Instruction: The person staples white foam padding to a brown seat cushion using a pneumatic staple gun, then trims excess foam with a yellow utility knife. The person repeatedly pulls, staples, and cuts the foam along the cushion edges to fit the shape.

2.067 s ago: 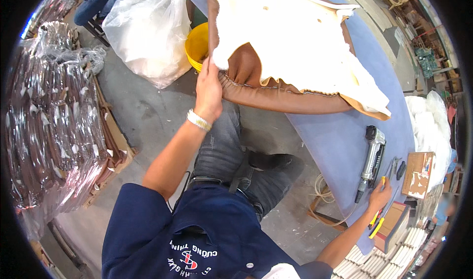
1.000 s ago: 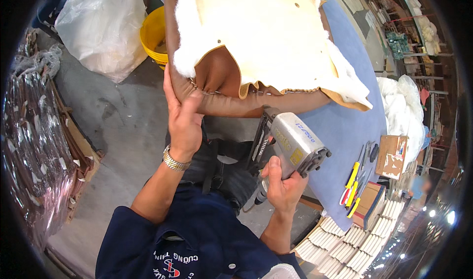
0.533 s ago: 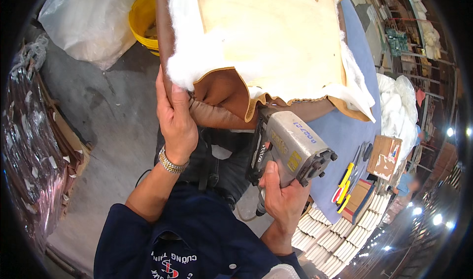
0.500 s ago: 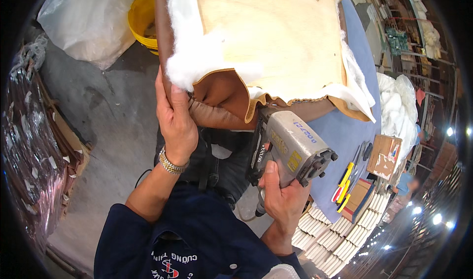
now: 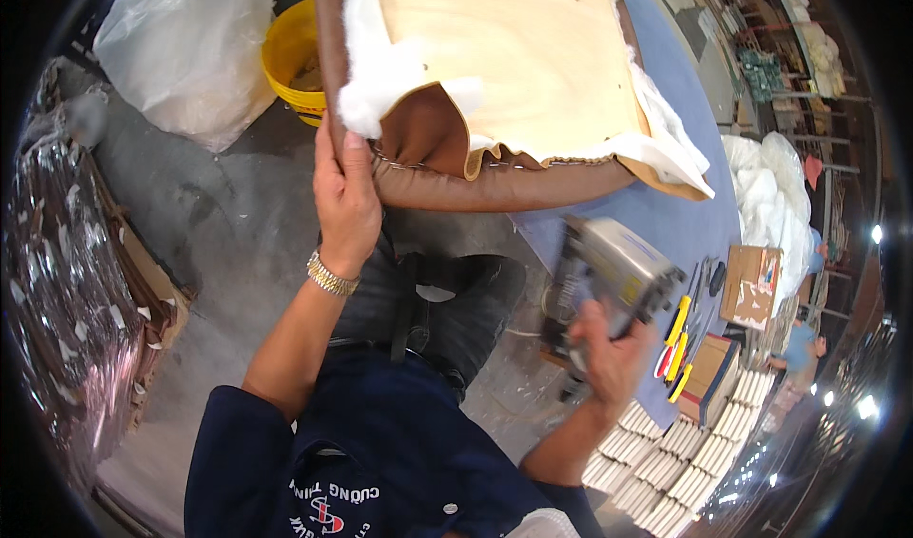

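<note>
My left hand (image 5: 344,201) presses flat against the near corner of the seat panel (image 5: 504,63), thumb and fingers closed around the rolled edge of brown leather (image 5: 495,184), pinching that cover against the board. The panel is pale, smooth plywood with a few small drilled holes, fringed by fluffy white padding (image 5: 376,82) that bulges out where the leather is folded back; the leather itself looks supple and matte, with a row of metal staples along its turned hem. The panel lies on the blue worktable (image 5: 666,224), its near corner hanging over the edge toward me. My right hand (image 5: 609,357) is wrapped tight around the handle of a grey, boxy staple gun (image 5: 613,272), held below and right of the panel, blurred, clear of the leather. Right of the panel on the table lie yellow-handled tools (image 5: 673,348) and a small cardboard box (image 5: 751,286). Left of the panel stand a yellow bucket (image 5: 290,63) and a clear plastic bag (image 5: 185,48); glossy wrapped bundles (image 5: 57,281) are stacked further left.
</note>
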`<action>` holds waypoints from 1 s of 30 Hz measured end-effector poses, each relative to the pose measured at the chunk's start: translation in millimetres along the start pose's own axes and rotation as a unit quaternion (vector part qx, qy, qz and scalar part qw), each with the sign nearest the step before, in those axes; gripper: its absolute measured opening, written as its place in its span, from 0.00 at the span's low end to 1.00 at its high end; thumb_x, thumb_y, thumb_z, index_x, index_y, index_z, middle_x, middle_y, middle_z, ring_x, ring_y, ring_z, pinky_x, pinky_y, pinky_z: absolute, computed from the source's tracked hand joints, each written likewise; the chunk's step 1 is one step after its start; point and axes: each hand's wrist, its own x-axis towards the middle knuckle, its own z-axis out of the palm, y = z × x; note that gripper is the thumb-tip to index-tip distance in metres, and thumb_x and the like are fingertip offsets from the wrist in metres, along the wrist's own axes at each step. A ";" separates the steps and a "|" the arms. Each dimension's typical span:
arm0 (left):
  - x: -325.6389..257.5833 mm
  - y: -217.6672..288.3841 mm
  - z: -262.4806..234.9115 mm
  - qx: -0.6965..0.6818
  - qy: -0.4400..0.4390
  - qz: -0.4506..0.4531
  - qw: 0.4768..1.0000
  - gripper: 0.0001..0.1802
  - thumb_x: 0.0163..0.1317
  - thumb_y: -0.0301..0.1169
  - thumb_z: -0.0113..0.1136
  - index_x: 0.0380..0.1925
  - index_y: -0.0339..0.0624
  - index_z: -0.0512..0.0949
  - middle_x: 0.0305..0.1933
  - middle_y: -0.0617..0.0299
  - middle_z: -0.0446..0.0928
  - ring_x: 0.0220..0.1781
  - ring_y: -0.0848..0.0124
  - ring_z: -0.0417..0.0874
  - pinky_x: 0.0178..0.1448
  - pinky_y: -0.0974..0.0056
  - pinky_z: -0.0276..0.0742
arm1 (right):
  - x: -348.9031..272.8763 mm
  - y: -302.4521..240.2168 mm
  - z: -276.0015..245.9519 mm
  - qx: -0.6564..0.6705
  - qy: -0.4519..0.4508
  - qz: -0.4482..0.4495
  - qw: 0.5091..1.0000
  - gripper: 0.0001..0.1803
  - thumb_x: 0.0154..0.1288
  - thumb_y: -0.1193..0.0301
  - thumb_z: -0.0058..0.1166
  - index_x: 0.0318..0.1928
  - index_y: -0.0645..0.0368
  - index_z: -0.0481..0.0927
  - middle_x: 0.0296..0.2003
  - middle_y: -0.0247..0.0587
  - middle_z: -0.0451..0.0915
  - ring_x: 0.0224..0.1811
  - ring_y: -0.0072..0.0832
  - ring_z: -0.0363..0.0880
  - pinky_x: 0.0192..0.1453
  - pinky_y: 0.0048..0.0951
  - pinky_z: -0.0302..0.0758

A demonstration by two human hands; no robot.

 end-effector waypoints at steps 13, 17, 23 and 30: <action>-26.5 23.9 24.3 -0.040 0.061 -0.043 0.996 0.31 0.84 0.38 0.45 0.78 0.31 0.55 0.73 0.52 0.68 0.72 0.69 0.69 0.72 0.64 0.68 | 137.6 108.1 -100.1 -0.183 0.224 -0.168 0.943 0.30 0.67 0.65 0.70 0.63 0.66 0.76 0.55 0.54 0.79 0.57 0.48 0.82 0.61 0.44 0.77; -19.0 -22.1 0.6 0.089 0.090 0.063 0.990 0.32 0.85 0.40 0.43 0.78 0.30 0.54 0.63 0.56 0.75 0.56 0.74 0.76 0.59 0.68 0.74 | 236.0 81.8 -39.8 0.012 0.205 -0.146 0.968 0.34 0.72 0.50 0.63 0.59 0.72 0.80 0.55 0.58 0.83 0.51 0.45 0.86 0.55 0.40 0.80; 17.7 12.0 11.4 0.093 0.057 0.005 0.994 0.32 0.84 0.41 0.44 0.77 0.31 0.56 0.50 0.62 0.79 0.36 0.78 0.74 0.45 0.72 0.73 | 228.7 104.1 -21.1 0.026 0.191 -0.191 0.962 0.25 0.73 0.56 0.59 0.56 0.67 0.82 0.42 0.64 0.87 0.48 0.59 0.86 0.50 0.45 0.81; 206.4 52.5 10.8 0.575 -0.147 0.269 0.758 0.31 0.74 0.35 0.57 0.73 0.36 0.66 0.69 0.39 0.74 0.69 0.48 0.77 0.71 0.49 0.71 | 68.7 59.4 44.1 0.072 0.071 -0.210 0.973 0.25 0.71 0.67 0.62 0.64 0.62 0.73 0.32 0.60 0.85 0.36 0.57 0.86 0.39 0.46 0.81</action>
